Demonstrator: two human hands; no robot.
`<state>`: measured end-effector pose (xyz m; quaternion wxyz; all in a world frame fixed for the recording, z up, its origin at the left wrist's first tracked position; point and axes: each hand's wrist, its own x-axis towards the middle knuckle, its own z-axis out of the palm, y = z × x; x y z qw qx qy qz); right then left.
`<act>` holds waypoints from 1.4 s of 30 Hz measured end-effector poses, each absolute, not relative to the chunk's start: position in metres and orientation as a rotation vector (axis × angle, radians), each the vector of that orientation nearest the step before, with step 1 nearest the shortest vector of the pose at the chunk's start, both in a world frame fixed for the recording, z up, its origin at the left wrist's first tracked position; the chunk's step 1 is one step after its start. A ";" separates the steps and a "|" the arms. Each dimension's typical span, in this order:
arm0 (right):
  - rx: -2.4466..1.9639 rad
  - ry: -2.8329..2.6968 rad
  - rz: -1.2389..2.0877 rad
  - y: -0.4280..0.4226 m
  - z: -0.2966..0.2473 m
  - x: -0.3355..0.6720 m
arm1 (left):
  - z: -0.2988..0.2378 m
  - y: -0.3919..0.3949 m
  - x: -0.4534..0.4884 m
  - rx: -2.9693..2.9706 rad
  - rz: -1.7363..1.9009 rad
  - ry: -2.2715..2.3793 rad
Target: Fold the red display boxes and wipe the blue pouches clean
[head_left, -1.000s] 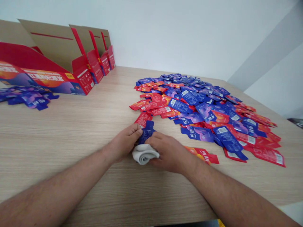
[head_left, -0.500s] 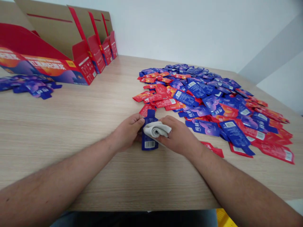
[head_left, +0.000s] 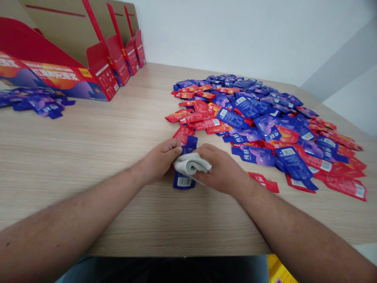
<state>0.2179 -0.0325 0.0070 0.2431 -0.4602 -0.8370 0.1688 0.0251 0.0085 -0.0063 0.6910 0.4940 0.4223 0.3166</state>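
Observation:
A blue pouch with a white barcode label lies in front of me, its narrow neck pointing away. My left hand pinches its left edge between thumb and fingers. In my right hand is a rolled light-grey cloth, pressed against the middle of the pouch and covering that part of it. Just beyond the neck lies a red pouch. To the right spreads a big heap of blue and red pouches.
Open red cardboard boxes stand in a row at the back left. Several blue pouches lie in front of them. A loose red pouch is by my right forearm. Something yellow shows below the table edge.
The cloth has shifted slightly left and down over the blue pouch, which now tilts a little. Both hands keep their hold. The whole view has shifted slightly.

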 end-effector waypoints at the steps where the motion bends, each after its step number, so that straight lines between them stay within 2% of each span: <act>1: -1.302 -2.201 0.416 -0.031 0.007 0.219 | -0.006 0.008 0.024 1.106 0.678 0.932; 17: -1.444 -1.944 0.499 -0.019 0.011 0.227 | -0.013 0.016 0.016 1.589 0.589 0.701; 24: -1.233 -2.246 0.498 -0.034 0.010 0.216 | -0.008 0.010 0.023 1.132 0.654 0.834; 28: -1.307 -2.189 0.403 -0.037 0.008 0.213 | 0.001 0.008 0.027 0.958 0.666 0.914; 33: -1.111 -2.489 0.566 -0.037 0.008 0.211 | 0.004 0.008 0.030 0.895 0.727 0.930; 38: -1.196 -2.168 0.423 -0.029 0.007 0.220 | 0.003 0.012 0.026 0.830 0.723 0.903; 42: -0.948 -2.340 0.614 -0.028 0.006 0.222 | 0.005 0.013 0.027 0.781 0.767 0.966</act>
